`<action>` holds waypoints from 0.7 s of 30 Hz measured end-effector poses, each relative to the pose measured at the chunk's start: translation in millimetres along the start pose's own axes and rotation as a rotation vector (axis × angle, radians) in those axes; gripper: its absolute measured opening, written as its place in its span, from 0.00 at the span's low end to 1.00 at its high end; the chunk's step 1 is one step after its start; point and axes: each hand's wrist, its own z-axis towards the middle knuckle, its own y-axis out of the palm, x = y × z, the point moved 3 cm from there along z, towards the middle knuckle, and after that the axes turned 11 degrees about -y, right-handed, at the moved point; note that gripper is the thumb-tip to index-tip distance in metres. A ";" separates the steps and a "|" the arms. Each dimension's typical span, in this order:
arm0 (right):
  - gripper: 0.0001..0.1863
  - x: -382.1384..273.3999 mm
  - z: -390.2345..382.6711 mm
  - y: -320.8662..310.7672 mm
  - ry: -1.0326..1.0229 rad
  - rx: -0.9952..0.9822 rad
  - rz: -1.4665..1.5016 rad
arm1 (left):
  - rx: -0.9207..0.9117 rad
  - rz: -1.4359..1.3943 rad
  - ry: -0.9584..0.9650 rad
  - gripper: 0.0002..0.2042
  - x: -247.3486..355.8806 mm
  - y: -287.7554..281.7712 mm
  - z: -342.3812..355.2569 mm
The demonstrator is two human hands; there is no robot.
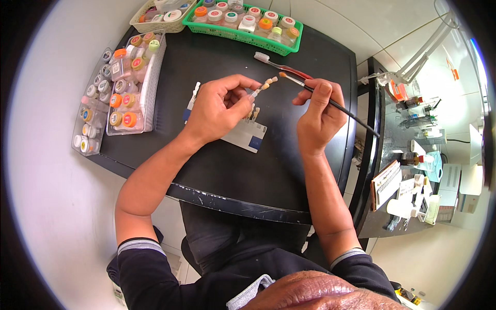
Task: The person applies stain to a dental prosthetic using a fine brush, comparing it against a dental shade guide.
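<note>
My left hand (219,106) pinches a slim pale holder with tooth-shaped cream pieces (267,84) at its far end, pointing up and right. In my right hand (321,113) is a thin paintbrush (354,118) with a dark handle. Its orange-brown bristles lie just right of the pieces, with a small gap seen between them. Beneath my left hand, partly hidden, a white and blue tooth shade guide (240,138) lies on the black table (232,178), with several tooth tabs (253,113) standing along its far edge. Just beyond the brush lies a toothbrush (289,68) with a red handle.
A green basket (281,49) of small jars stands at the far edge, beside a cream basket (170,26). Clear trays (154,98) of capped jars line the left side. To the right, a side bench (385,139) carries bottles, a keyboard-like panel and a lamp arm (423,49).
</note>
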 end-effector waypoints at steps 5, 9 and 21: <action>0.20 -0.8 -6.1 -0.9 -0.047 -0.047 0.035 | 0.012 0.008 -0.008 0.13 1.8 1.3 1.0; 0.20 0.2 -7.8 -2.8 -0.096 -0.096 -0.015 | 0.065 -0.007 0.056 0.11 0.9 1.3 1.8; 0.15 -3.2 -7.0 1.7 -0.070 -0.151 -0.102 | 0.019 0.048 0.039 0.12 1.7 -0.5 0.6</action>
